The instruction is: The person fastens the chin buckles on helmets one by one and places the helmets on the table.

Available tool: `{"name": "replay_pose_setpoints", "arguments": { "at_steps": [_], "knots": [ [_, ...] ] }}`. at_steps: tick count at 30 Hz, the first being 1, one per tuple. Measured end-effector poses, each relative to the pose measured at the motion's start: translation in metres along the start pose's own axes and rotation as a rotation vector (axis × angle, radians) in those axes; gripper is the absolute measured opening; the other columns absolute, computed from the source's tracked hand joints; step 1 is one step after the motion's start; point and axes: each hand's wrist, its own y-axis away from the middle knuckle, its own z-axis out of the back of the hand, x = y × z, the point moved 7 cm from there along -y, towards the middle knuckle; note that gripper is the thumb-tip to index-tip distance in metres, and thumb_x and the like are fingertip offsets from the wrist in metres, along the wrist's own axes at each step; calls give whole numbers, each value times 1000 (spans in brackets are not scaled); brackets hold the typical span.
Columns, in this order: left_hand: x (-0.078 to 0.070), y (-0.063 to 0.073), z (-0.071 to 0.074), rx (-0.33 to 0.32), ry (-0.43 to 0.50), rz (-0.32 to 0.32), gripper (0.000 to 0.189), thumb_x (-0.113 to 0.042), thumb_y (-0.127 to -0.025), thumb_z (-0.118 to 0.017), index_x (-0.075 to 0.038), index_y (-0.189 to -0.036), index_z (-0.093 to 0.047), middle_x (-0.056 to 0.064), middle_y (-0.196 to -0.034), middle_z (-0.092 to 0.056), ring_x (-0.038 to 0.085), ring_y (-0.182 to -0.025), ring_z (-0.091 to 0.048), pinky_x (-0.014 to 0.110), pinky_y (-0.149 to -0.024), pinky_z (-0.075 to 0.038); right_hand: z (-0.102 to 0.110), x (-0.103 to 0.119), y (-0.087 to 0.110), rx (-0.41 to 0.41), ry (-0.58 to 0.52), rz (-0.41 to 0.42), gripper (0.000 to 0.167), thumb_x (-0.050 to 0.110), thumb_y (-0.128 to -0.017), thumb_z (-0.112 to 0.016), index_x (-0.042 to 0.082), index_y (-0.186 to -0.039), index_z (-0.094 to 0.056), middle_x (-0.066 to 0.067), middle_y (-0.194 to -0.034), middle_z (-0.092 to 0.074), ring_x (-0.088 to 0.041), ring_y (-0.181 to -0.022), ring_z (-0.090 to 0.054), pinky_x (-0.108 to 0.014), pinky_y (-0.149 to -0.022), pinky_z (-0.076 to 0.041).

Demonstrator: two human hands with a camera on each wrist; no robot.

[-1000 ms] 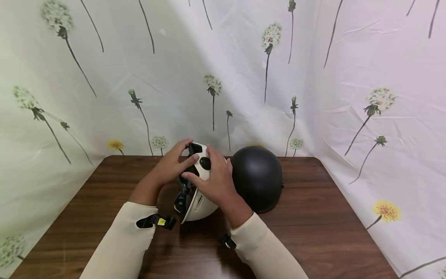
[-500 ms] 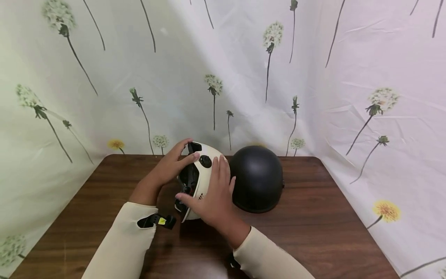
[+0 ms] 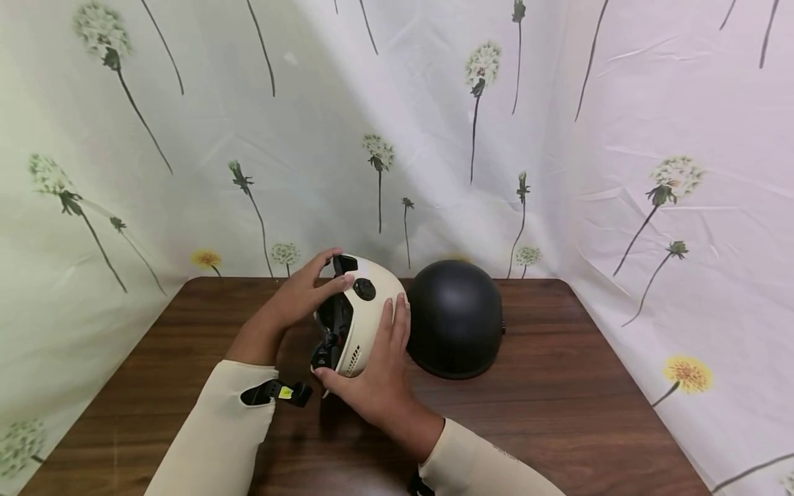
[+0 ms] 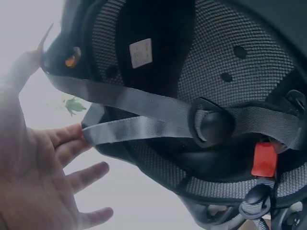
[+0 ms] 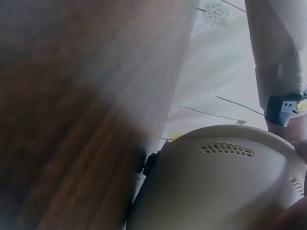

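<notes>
A cream-white helmet (image 3: 380, 279) stands tilted on its side, its dark inside facing left. My left hand (image 3: 294, 300) grips the rim at its far end, thumb on the outer shell beside a round black vent. Below it, my right hand (image 3: 378, 375) holds the near side, fingers spread over the shell and thumb at the rim. The left wrist view looks into the padded inside, where grey chin straps (image 4: 144, 103) cross and a red buckle piece (image 4: 265, 159) hangs. The slotted side vent (image 5: 228, 149) shows in the right wrist view.
A matte black helmet (image 3: 455, 320) sits dome up just right of the white one, on a dark wood-grain table (image 3: 558, 413). A white dandelion-print curtain (image 3: 428, 124) hangs close behind and along both sides. Black wrist cameras (image 3: 291, 394) stick out from the sleeves.
My right hand has slid down and toward me along the white helmet's shell, its thumb moving to the lower rim. My left hand keeps its grip, and the black helmet has stayed put.
</notes>
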Motion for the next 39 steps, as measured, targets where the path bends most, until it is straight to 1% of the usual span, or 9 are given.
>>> {"name": "replay_pose_setpoints", "arguments": {
  "at_steps": [6, 9, 16, 22, 25, 28, 30, 35, 39],
  "knots": [
    [-5, 0, 1, -23, -24, -34, 83, -54, -101, -61, -16, -167, -28, 18, -171, -25, 43, -156, -28, 70, -117, -30, 2, 4, -1, -16, -12, 29, 139, 46, -68, -94, 9, -170, -6, -16, -176, -2, -37, -161, -6, -67, -115, -35],
    [-8, -3, -3, -58, 22, -85, 79, -45, -101, -64, -11, -164, -31, 18, -169, -28, 40, -156, -28, 65, -120, -30, 2, 4, 0, -21, -19, 40, 135, 43, -70, -93, 8, -169, -9, -16, -176, -3, -40, -161, -4, -71, -115, -31],
    [-10, -4, -13, -111, 110, -172, 73, -31, -102, -66, -6, -162, -35, 17, -167, -32, 37, -151, -39, 57, -115, -43, 4, 4, 4, -70, -11, 54, 127, 37, -70, -91, 8, -168, -16, -12, -176, -8, -41, -161, -5, -77, -113, -28],
    [-10, 1, -4, -134, 178, -238, 67, -23, -102, -64, -1, -159, -38, 21, -163, -36, 37, -155, -32, 57, -120, -34, 8, 16, 1, -104, 83, 152, 122, 36, -67, -89, 9, -167, -25, -13, -175, -14, -39, -161, -9, -86, -102, -27],
    [-3, 3, 0, -135, 255, -269, 62, -18, -103, -61, 1, -158, -39, 23, -164, -33, 39, -157, -27, 57, -123, -29, 10, 24, -3, -95, 189, 233, 118, 35, -67, -89, 8, -166, -30, -14, -174, -18, -39, -161, -12, -90, -98, -26],
    [11, 8, 3, -149, 325, -263, 58, -16, -105, -57, -1, -158, -40, 23, -165, -33, 41, -157, -26, 57, -122, -29, 10, 33, -6, -48, 304, 321, 114, 38, -68, -86, 7, -164, -33, -14, -174, -21, -38, -161, -13, -91, -96, -26],
    [21, 12, 4, -151, 373, -256, 56, -16, -106, -54, -2, -158, -40, 21, -166, -32, 40, -157, -27, 48, -121, -35, 8, 38, -7, -4, 375, 378, 113, 41, -69, -85, 7, -164, -34, -14, -174, -21, -37, -162, -12, -92, -95, -26],
    [45, 21, 6, -157, 546, -295, 55, -12, -108, -46, 2, -160, -35, 20, -157, -43, 26, -144, -50, 23, -102, -51, -4, 49, -9, 83, 518, 498, 109, 46, -73, -81, 8, -164, -35, -15, -174, -18, -36, -162, -8, -92, -96, -23],
    [61, 24, 8, -145, 644, -346, 56, -7, -108, -37, 9, -161, -26, 11, -151, -47, 10, -131, -58, 20, -100, -51, -16, 56, -11, 113, 593, 570, 103, 48, -74, -78, 10, -163, -39, -15, -174, -21, -35, -163, -8, -92, -99, -21]
  ]
}}
